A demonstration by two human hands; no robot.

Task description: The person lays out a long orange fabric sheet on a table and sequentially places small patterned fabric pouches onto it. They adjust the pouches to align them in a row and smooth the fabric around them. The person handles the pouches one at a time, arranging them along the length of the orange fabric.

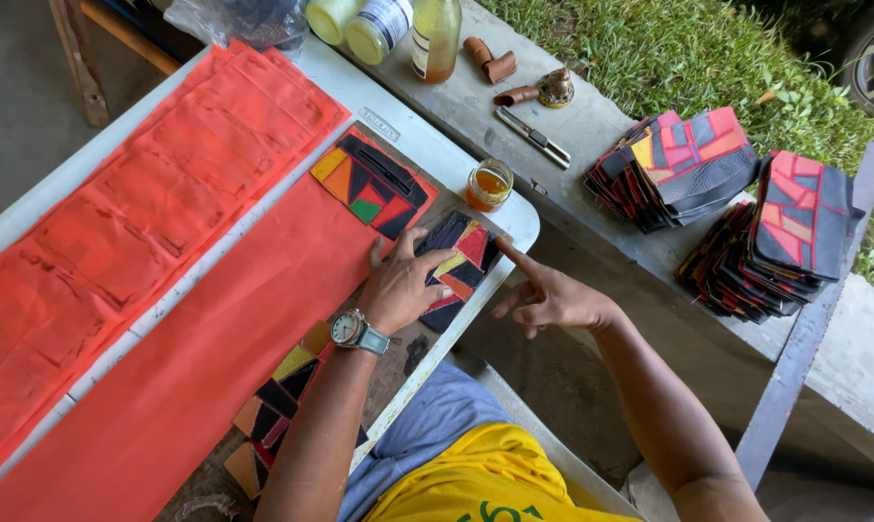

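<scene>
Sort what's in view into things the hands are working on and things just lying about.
In hand:
left hand pressing the patchwork leather panel
right hand, forefinger at that panel's edge
red fabric under it
small glue jar close by

Lying about:
stacks of patchwork panels
utility knife
bottle
two lidded jars

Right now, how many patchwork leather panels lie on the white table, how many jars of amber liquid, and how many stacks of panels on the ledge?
Patchwork panels: 3
Amber jar: 1
Stacks on the ledge: 2
Total: 6
</scene>
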